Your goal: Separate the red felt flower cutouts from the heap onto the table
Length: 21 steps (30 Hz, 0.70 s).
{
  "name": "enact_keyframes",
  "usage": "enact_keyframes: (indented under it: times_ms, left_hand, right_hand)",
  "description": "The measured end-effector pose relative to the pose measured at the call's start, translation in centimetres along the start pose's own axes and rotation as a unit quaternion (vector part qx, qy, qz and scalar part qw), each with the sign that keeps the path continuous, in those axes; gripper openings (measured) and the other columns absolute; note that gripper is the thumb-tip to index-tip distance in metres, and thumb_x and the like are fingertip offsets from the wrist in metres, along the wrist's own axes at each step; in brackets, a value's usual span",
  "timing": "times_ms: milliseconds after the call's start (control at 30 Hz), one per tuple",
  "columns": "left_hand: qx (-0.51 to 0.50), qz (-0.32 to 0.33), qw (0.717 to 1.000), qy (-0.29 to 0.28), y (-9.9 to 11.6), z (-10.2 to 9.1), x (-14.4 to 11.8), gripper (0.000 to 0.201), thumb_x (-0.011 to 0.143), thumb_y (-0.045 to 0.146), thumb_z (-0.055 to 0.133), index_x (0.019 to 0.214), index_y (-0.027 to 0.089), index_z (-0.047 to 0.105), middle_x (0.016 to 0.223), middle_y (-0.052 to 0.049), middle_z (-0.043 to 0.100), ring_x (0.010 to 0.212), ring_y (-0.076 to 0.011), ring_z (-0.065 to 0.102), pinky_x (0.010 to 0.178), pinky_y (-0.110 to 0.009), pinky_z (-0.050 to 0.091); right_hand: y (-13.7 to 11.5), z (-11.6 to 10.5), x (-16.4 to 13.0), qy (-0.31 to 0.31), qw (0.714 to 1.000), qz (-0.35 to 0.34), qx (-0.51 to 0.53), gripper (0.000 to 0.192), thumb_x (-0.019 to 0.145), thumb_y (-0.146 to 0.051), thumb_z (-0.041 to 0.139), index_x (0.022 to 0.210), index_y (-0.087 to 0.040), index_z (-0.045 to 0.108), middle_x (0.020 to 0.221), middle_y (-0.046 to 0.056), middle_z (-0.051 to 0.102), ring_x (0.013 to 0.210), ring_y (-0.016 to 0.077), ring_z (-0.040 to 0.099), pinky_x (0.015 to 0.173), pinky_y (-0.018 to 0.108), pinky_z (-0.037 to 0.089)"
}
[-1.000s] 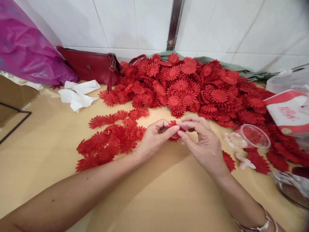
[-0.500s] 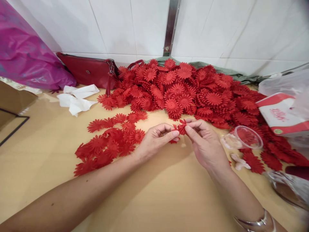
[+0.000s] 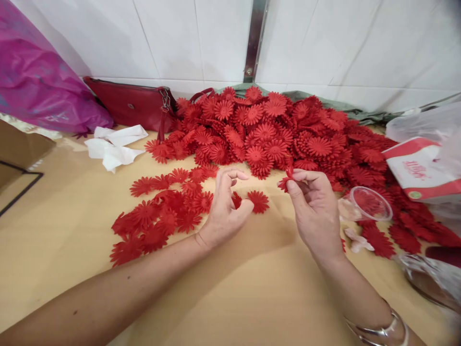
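Note:
My left hand [image 3: 226, 209] is open, thumb and fingers apart with nothing between them. Just right of its thumb, a single red fabric flower [image 3: 258, 202] lies flat on the table, and a bit of another red piece shows behind the hand. A folded red fabric flower [image 3: 287, 179] is pinched between the thumb and fingers of my right hand [image 3: 317, 206], raised over the table. Left of my left hand, several red flowers [image 3: 165, 211] are spread out. Beyond both hands rises a big heap of red flowers [image 3: 266, 132].
White tissue [image 3: 113, 146] lies near a red purse [image 3: 126, 105] and a purple plastic bag [image 3: 43, 81]. On the right are a clear plastic cup [image 3: 370, 203], crumpled tissue [image 3: 358, 241] and a red-and-white packet [image 3: 419, 168]. A tiled wall [image 3: 173, 38] stands behind.
My hands have moved apart. My left hand has let go and opened, moving left; my right hand has drawn right with the flower. The single flower on the table is now uncovered.

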<state>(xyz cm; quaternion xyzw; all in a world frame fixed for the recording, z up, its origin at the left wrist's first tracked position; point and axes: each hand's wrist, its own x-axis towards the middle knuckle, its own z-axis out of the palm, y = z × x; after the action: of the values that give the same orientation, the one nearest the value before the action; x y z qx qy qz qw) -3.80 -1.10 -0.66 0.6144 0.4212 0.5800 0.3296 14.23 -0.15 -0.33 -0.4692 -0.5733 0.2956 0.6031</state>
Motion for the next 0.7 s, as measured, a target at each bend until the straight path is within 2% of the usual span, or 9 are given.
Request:
enact_keyframes:
  times_ms: [67,133,200,267,367,533,633,700]
  left_hand:
    - [0.008,-0.003,1.000,-0.003,0.3,-0.2,0.0,0.034,0.081,0.014,0.059,0.113,0.023,0.056,0.122,-0.009,0.053,0.122,-0.0233,0.049,0.112,-0.041,0.035]
    - [-0.006,-0.034,0.999,-0.034,0.8,-0.3,0.0,0.022,0.090,0.024,0.059,0.112,0.022,0.061,0.119,-0.009,0.059,0.118,-0.0228,0.054,0.108,-0.038,0.040]
    - [-0.019,-0.063,0.995,-0.077,1.2,-0.2,0.0,0.018,0.094,0.033,0.060,0.105,0.021,0.066,0.111,-0.009,0.065,0.106,-0.0212,0.060,0.099,-0.035,0.046]
    - [-0.021,-0.066,0.993,-0.099,1.3,0.1,0.0,0.017,0.093,0.034,0.064,0.100,0.020,0.068,0.104,-0.008,0.068,0.097,-0.0195,0.063,0.090,-0.032,0.050]
    - [-0.048,-0.068,0.992,-0.097,0.9,0.4,0.0,0.014,0.091,0.032,0.066,0.095,0.018,0.069,0.096,-0.006,0.070,0.088,-0.0166,0.065,0.082,-0.029,0.053]
    - [-0.114,-0.109,0.984,-0.088,0.3,0.6,0.1,0.020,0.089,0.036,0.070,0.084,0.018,0.065,0.079,-0.001,0.065,0.071,-0.0110,0.061,0.068,-0.023,0.050]
    - [-0.140,-0.120,0.980,-0.077,0.4,0.5,0.3,0.026,0.086,0.037,0.073,0.075,0.018,0.059,0.073,0.002,0.061,0.066,-0.0090,0.055,0.065,-0.022,0.047]
    - [-0.147,-0.130,0.977,-0.079,0.6,0.4,0.5,0.030,0.085,0.038,0.075,0.072,0.018,0.057,0.069,0.003,0.059,0.062,-0.0080,0.051,0.062,-0.022,0.045]
  right_hand:
    - [-0.6,0.2,-0.4,-0.025,0.999,-0.028,-0.014,0.012,0.092,-0.028,0.067,0.102,-0.025,0.062,0.112,0.005,0.064,0.101,0.0189,0.066,0.093,0.038,0.054]
    - [-0.9,0.3,-0.6,-0.055,0.996,-0.062,-0.035,0.010,0.092,-0.025,0.067,0.102,-0.026,0.065,0.117,0.006,0.063,0.108,0.0208,0.064,0.097,0.042,0.053]
    - [-0.8,0.4,-0.6,-0.090,0.988,-0.100,-0.073,0.011,0.092,-0.023,0.067,0.102,-0.027,0.067,0.117,0.006,0.064,0.111,0.0222,0.063,0.097,0.043,0.053]
    - [-0.6,0.4,-0.6,-0.115,0.979,-0.131,-0.105,0.014,0.091,-0.022,0.068,0.104,-0.028,0.067,0.115,0.006,0.065,0.110,0.0229,0.063,0.094,0.043,0.055]
    - [-0.4,0.3,-0.6,-0.118,0.977,-0.135,-0.114,0.025,0.090,-0.023,0.069,0.114,-0.030,0.064,0.117,0.006,0.064,0.106,0.0224,0.064,0.091,0.043,0.056]
    - [-0.5,0.4,-0.8,-0.109,0.982,-0.119,-0.094,0.041,0.088,-0.021,0.072,0.125,-0.032,0.059,0.126,0.005,0.059,0.096,0.0184,0.064,0.091,0.042,0.054]
    - [-1.1,0.4,-0.9,-0.110,0.980,-0.132,-0.104,0.041,0.088,-0.021,0.072,0.125,-0.033,0.060,0.127,0.005,0.059,0.098,0.0193,0.065,0.089,0.041,0.055]
    - [-1.6,0.4,-0.9,-0.114,0.976,-0.142,-0.122,0.032,0.089,-0.021,0.071,0.118,-0.033,0.064,0.126,0.006,0.060,0.107,0.0216,0.064,0.092,0.043,0.054]
